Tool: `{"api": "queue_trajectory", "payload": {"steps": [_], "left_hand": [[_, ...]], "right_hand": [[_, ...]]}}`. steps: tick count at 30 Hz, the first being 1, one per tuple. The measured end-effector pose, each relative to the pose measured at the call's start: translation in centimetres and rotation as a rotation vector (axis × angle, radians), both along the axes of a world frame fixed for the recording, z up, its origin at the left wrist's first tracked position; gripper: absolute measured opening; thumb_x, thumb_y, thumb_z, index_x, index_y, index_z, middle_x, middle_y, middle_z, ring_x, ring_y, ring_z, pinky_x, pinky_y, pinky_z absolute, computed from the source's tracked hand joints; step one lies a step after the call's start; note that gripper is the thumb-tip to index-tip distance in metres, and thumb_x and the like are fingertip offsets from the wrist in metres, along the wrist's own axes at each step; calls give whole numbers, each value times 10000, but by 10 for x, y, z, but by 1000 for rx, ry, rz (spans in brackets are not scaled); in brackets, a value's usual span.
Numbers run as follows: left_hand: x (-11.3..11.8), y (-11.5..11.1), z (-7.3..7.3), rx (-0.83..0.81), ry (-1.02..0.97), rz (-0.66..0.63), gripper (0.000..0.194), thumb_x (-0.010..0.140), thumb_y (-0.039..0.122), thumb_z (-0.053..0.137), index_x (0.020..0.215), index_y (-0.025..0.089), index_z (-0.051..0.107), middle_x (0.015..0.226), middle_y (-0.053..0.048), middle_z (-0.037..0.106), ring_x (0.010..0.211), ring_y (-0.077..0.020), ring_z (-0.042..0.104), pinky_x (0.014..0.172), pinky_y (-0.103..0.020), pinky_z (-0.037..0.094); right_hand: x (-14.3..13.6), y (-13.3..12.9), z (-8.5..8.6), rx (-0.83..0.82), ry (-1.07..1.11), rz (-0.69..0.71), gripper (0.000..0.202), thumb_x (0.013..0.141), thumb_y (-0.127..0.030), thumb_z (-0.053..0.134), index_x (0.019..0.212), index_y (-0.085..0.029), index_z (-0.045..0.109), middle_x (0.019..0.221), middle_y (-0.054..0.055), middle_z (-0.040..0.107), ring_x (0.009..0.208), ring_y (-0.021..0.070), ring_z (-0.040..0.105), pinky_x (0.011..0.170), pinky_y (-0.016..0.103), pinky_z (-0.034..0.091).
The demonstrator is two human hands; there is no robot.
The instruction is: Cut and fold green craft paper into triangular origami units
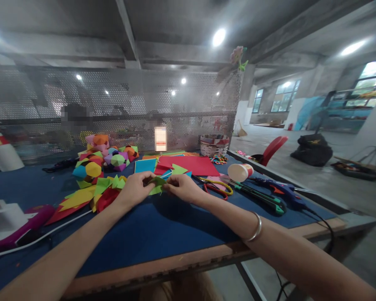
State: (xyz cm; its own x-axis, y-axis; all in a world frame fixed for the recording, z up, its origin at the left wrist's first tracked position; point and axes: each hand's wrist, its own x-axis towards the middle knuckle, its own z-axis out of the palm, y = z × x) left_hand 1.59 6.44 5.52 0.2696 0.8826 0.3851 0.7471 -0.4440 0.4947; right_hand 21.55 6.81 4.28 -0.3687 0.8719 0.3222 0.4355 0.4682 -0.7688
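A small piece of green paper [157, 186] is held over the blue tabletop between my two hands. My left hand [137, 185] pinches its left edge, and my right hand [182, 187] grips the right edge with closed fingers. Just beyond my hands lie a red sheet [197, 164] and a light blue sheet [145, 166], with cut scraps on them. Scissors with red and yellow handles [218, 189] rest to the right of my right hand. Left of my left hand is a heap of yellow, green and red paper pieces [81, 198].
Colourful paper balls [116, 160] stand at the back left. A box cutter [260, 197], a blue glue gun [282, 191] and a tipped paper cup [240, 172] lie on the right. A basket [214, 145] stands by the mesh screen [113, 96]. A power strip [28, 221] with a white cable is at left.
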Motion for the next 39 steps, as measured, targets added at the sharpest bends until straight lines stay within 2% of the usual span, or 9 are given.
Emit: {"api": "queue_trajectory", "payload": {"steps": [5,8,10,13,19,23,28,34,39], "left_hand": [[-20,9,6,117,230,177,214,994,352,663,1129,189,689,1191,-75,695,1034,-226,684,907,-427,587],[-31,10,9,175,380,288,263,988,342,672,1196,181,670,1270,-93,668,1134,-260,659,979,-492,556],[-37,8,10,209,465,346,281,989,338,670,1220,178,662,1303,-101,655,1170,-271,645,1008,-518,536],[-41,6,10,270,540,391,310,982,337,679,1245,175,652,1333,-107,640,1210,-289,627,1039,-547,512],[-27,10,5,386,550,222,315,990,333,670,1263,178,647,1317,-104,654,1214,-287,632,1053,-552,504],[-10,9,1,450,479,51,306,993,327,667,1255,171,646,1297,-100,661,1196,-280,642,1031,-535,524],[5,7,-6,468,379,-80,273,1000,333,656,1221,172,658,1239,-90,680,1126,-257,667,994,-506,548],[10,8,-15,409,279,-170,227,1001,336,655,1149,165,678,1179,-79,699,1080,-241,681,964,-481,563],[9,4,-13,328,171,-188,210,998,339,658,1109,163,687,1170,-77,703,1107,-247,672,992,-496,543]], "right_hand": [[11,7,9,108,-57,-136,266,1008,-274,581,815,-150,715,686,4,700,676,150,668,646,254,490],[28,22,16,186,-124,-284,192,1019,-315,618,1015,-142,700,950,39,729,880,177,697,814,345,568],[41,33,18,205,-187,-364,246,1015,-353,639,1153,-153,673,1145,74,699,994,205,690,883,410,589],[57,47,17,215,-289,-450,313,1015,-359,639,1264,-170,639,1272,98,656,1079,233,672,923,447,586],[54,56,11,206,-480,-515,337,1012,-361,642,1292,-174,627,1308,104,641,1116,247,662,944,465,578],[38,58,10,167,-575,-541,345,1012,-374,640,1293,-175,628,1316,106,638,1130,252,656,957,474,570],[31,60,3,103,-643,-552,374,1006,-378,649,1316,-171,615,1336,112,627,1155,266,648,969,492,563],[35,66,-1,12,-587,-559,362,1009,-367,646,1316,-178,615,1334,109,626,1135,256,654,953,476,574],[49,74,8,-33,-440,-544,339,1010,-361,645,1297,-182,626,1307,101,640,1103,244,666,926,448,586]]}}
